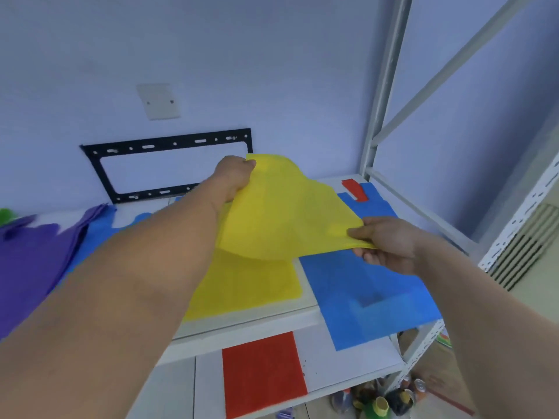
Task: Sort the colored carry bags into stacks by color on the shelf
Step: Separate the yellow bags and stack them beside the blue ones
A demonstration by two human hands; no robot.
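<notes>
Pale blue wall [211, 55] carried blank switch plate [158, 101] above black metal bracket [166, 164]. White steel shelving frame [384, 95] stood right; cans [419, 387] on floor.

Two yellow bags are seen: one held up [281, 207] and one lying flat [251, 285] on the shelf beneath it. Three patches of blue bags are counted: right [369, 300], back right [372, 204], and left [93, 234]. One purple pile [33, 255] is counted, though the bags in it cannot be told apart. Two red pieces are visible, one on the lower shelf [263, 373] and one at the back [355, 189]. Two hands, left [233, 176] and right [387, 240], are shown.
</notes>
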